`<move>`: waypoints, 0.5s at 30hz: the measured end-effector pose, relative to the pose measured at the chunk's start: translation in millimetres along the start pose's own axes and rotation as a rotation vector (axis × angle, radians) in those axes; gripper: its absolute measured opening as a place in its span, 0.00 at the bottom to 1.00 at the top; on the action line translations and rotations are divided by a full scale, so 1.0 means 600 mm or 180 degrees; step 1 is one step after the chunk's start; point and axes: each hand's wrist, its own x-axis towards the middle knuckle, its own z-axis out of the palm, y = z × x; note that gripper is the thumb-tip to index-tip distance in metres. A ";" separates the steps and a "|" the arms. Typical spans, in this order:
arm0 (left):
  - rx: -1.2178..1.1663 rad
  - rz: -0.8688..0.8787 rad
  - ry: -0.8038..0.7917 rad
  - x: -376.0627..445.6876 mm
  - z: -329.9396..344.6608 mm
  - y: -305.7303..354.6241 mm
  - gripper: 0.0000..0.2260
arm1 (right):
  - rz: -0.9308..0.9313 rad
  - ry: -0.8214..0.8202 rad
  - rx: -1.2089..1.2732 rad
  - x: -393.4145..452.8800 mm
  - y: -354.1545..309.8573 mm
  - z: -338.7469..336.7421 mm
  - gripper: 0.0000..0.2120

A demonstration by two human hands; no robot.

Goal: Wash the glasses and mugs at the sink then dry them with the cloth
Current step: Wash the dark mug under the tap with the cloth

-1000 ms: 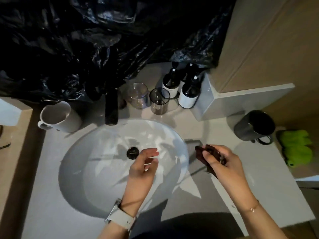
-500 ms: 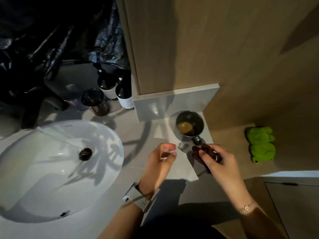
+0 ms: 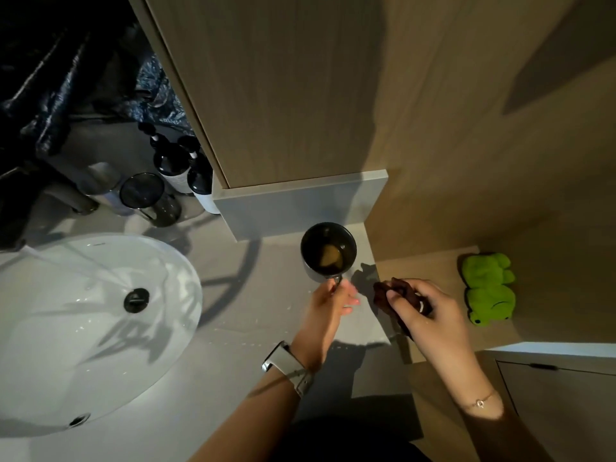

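A dark metal mug [image 3: 328, 251] with brownish liquid inside stands on the grey counter, right of the white sink [image 3: 43, 328]. My left hand [image 3: 328, 303] is closed on the mug's handle at its near side. My right hand [image 3: 423, 311], just right of it, grips a dark brown cloth [image 3: 386, 291]. Behind the sink stand a smoky glass [image 3: 146, 198] and a clear glass [image 3: 103, 185].
Two dark pump bottles [image 3: 176, 168] stand by a wooden cabinet [image 3: 283, 95] that overhangs the counter. A green frog toy [image 3: 488, 288] lies on the wooden ledge at the right. Black plastic sheeting [image 3: 50, 78] covers the back left. The dark tap [image 3: 20, 208] sits left of the glasses.
My view has swung right, away from the sink. My left hand has moved from over the basin to the dark mug and closed on its handle. My right hand still holds the cloth.
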 end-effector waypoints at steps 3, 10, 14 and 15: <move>0.0292 0.0409 0.0596 -0.022 -0.024 -0.009 0.11 | 0.0098 -0.0085 0.0210 -0.003 -0.008 0.014 0.05; 0.0219 0.0773 0.0790 -0.064 -0.139 -0.002 0.14 | 0.0149 -0.0266 0.0392 -0.021 -0.044 0.084 0.07; -0.0118 0.0889 0.0657 -0.106 -0.213 0.021 0.14 | 0.0163 -0.0356 0.0542 -0.032 -0.075 0.139 0.07; -0.0069 0.1012 0.0605 -0.116 -0.237 0.028 0.15 | 0.0114 -0.0381 0.0569 -0.035 -0.085 0.155 0.07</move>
